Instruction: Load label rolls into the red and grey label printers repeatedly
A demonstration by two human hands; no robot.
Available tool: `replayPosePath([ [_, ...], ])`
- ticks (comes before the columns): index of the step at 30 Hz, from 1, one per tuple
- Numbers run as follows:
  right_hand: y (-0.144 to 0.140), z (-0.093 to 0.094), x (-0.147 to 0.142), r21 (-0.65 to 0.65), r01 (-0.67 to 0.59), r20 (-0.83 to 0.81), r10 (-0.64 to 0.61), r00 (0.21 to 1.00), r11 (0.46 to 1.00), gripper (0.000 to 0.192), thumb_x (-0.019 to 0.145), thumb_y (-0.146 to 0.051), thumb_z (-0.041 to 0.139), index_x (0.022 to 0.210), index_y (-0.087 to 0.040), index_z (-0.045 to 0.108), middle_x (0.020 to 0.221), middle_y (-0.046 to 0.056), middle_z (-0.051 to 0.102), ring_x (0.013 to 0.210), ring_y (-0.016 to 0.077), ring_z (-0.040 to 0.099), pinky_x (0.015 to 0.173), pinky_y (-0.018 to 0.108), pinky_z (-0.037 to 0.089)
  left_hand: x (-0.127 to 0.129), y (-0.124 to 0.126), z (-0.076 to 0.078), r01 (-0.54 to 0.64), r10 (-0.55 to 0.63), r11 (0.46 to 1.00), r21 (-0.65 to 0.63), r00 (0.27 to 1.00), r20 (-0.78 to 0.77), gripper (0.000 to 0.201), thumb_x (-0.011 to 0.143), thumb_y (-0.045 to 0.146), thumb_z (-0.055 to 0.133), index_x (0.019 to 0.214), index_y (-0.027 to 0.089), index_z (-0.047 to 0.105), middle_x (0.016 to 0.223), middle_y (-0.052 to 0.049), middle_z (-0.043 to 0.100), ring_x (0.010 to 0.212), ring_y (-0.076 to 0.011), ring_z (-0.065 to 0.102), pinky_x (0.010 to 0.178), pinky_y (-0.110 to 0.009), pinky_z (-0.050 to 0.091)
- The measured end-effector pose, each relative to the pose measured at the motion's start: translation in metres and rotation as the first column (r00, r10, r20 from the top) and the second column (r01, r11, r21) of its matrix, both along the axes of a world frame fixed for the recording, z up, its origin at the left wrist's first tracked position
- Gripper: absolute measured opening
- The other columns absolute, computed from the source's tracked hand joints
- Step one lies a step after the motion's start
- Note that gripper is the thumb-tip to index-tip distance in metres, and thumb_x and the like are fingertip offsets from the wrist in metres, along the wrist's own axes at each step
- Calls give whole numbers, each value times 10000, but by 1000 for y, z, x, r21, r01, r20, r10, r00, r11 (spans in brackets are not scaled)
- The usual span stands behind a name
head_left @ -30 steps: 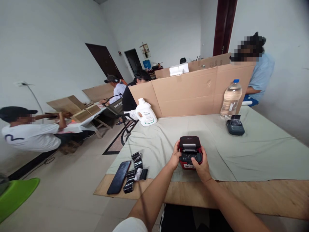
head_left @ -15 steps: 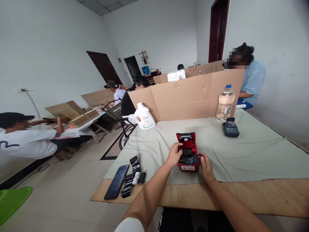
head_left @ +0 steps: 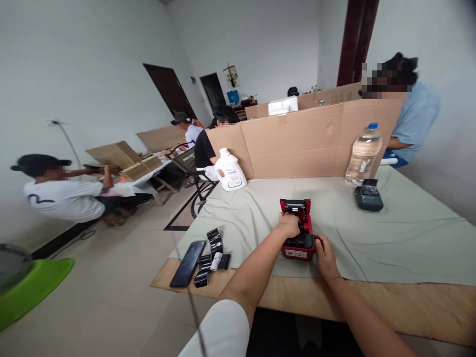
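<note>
A red and black label printer (head_left: pixel 298 253) stands on the cloth in front of me, its lid tipped up and back. My left hand (head_left: pixel 289 225) reaches over the left wall into the printer's open bay. Its fingertips are hidden inside, so what they touch does not show. With curled fingers, my right hand (head_left: pixel 326 256) grips the printer's right side. To the left lie a curled black label strip (head_left: pixel 203 270) with a small white part and a dark smartphone (head_left: pixel 188 263).
On the green cloth stand a white jug (head_left: pixel 232 173), a water bottle (head_left: pixel 363 153) and a small dark printer (head_left: pixel 368 197). A cardboard partition (head_left: pixel 293 144) crosses the far edge. Several people sit around the room. A green chair (head_left: pixel 40 287) is at lower left.
My left hand has moved from the printer's left rim into its open bay. My right hand stays at the right side. The whole view has shifted slightly.
</note>
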State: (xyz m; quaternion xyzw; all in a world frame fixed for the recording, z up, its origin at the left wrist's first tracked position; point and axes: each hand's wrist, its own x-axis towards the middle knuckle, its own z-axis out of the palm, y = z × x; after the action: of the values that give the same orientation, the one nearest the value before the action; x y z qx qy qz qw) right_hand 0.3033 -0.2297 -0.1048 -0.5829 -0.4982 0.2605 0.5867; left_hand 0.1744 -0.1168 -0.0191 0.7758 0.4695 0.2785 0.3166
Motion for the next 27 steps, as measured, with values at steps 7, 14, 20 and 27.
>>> replayPosePath([
  [7, 2, -5, 3, -34, -20, 15, 21, 1000, 999, 470, 845, -574, 426, 1038, -181, 598, 1036, 117, 652, 965, 259, 588, 885, 438, 460, -46, -35, 27, 42, -54, 998, 50, 965, 257, 351, 594, 146, 647, 942, 170, 685, 995, -65, 632, 952, -232, 580, 924, -357, 428],
  [14, 2, -6, 3, -60, -26, 30, 28, 999, 998, 482, 838, -572, 421, 1047, -172, 592, 1048, 122, 648, 976, 264, 585, 883, 432, 448, -185, -27, 24, -307, 303, 949, -74, 951, -60, 391, 624, 103, 604, 1001, 163, 688, 1018, -67, 674, 963, -236, 603, 907, -343, 444],
  [20, 3, -5, 2, -38, -9, 44, 10, 999, 999, 468, 840, -563, 418, 1021, -173, 604, 1013, 119, 656, 949, 257, 589, 870, 421, 451, -257, -23, 2, -482, 452, 876, 9, 816, -361, 427, 599, 134, 658, 1019, 205, 685, 1094, -73, 659, 1127, -287, 506, 1009, -376, 354],
  [27, 2, -2, 2, -37, -17, 53, 19, 998, 999, 454, 840, -549, 422, 1018, -173, 602, 1013, 113, 658, 945, 250, 592, 866, 412, 457, -294, -19, -3, -563, 541, 815, 136, 654, -529, 531, 668, 120, 589, 1191, 212, 583, 1317, -135, 541, 1266, -323, 399, 998, -459, 321],
])
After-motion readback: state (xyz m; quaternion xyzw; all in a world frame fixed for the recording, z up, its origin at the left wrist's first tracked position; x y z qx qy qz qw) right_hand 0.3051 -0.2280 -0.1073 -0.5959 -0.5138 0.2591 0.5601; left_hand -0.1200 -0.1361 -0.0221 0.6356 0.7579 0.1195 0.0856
